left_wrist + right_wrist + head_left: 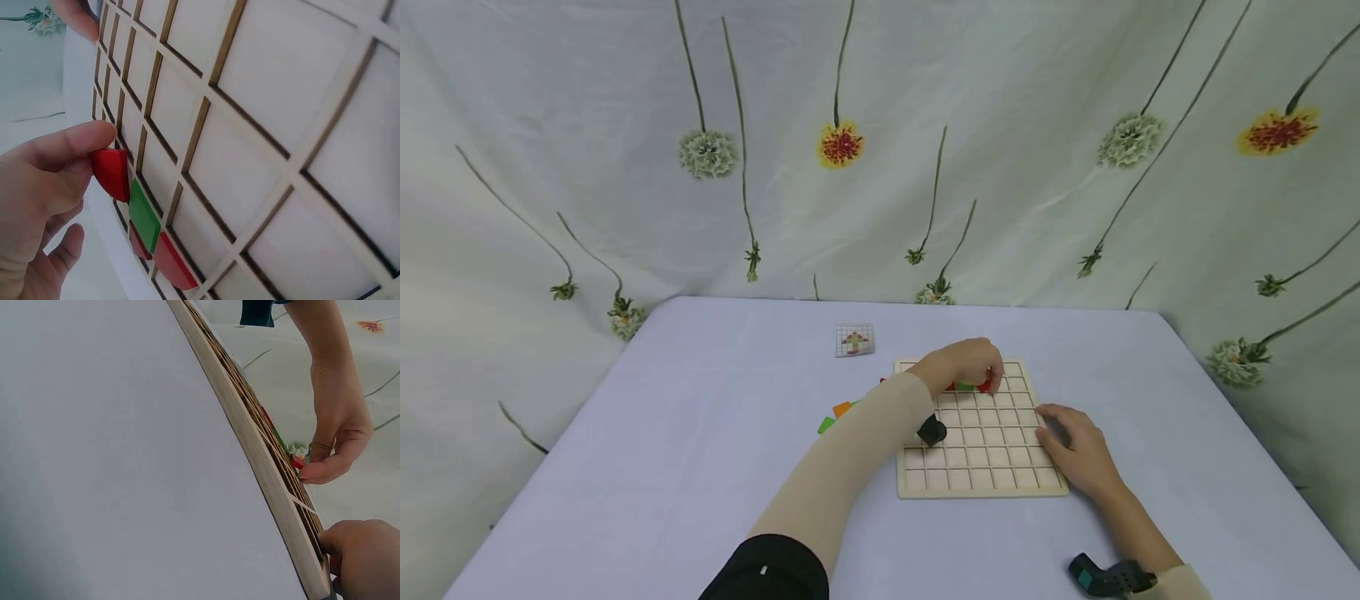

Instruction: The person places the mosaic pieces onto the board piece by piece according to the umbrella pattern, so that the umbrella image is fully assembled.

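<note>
My left hand [966, 362] is over the far part of a pale wooden grid board [977, 481]. Between thumb and index finger it pinches a red tile [112, 174] with one curved side, right at the grid lines. Beside that tile, a green square tile [144, 217] and another red curved tile [174, 261] sit in the grid. My right hand [1081, 450] rests at the board's right side, thumb and fingers spread apart and touching its edge. The left forearm covers part of the board's left side in the head view.
A small card [854, 340] with a gridded picture lies beyond the board, to its left. Loose orange [842, 409] and green [826, 425] tiles lie left of the board, partly behind the left sleeve. A flower-printed cloth [1000, 167] hangs behind the table.
</note>
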Demonstrator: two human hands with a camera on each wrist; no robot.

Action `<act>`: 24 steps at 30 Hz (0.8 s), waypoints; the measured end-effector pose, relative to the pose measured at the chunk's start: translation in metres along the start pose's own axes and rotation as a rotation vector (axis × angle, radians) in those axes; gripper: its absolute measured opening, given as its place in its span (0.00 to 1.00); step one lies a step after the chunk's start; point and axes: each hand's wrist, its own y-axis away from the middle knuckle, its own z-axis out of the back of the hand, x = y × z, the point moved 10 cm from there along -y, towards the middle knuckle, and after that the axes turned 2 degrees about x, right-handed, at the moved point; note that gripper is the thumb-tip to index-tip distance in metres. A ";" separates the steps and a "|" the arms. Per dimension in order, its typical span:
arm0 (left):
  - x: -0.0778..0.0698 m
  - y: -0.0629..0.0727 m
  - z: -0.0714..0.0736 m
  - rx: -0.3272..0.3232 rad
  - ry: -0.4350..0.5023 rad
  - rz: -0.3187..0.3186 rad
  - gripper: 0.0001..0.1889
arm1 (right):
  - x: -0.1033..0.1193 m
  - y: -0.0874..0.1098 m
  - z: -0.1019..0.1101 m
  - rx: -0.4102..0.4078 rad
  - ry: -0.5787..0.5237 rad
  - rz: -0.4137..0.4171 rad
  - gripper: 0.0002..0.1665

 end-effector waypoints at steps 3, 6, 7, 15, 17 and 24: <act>-0.005 0.000 0.002 0.010 -0.044 -0.006 0.23 | 0.000 0.000 0.000 -0.001 -0.005 0.006 0.20; -0.008 0.001 0.003 0.025 -0.063 -0.003 0.21 | 0.000 0.001 0.000 0.000 -0.010 0.008 0.20; -0.008 0.000 0.003 0.028 -0.067 -0.003 0.21 | 0.000 0.000 -0.001 0.000 -0.011 0.009 0.20; -0.004 -0.003 -0.002 0.039 -0.020 0.000 0.22 | 0.000 0.000 -0.001 -0.003 0.000 0.013 0.20; -0.001 -0.002 -0.003 0.025 0.009 -0.011 0.23 | 0.001 0.001 0.000 -0.002 0.004 0.012 0.20; 0.013 0.003 -0.003 -0.070 0.151 -0.004 0.24 | 0.002 0.000 0.000 -0.001 0.016 0.002 0.20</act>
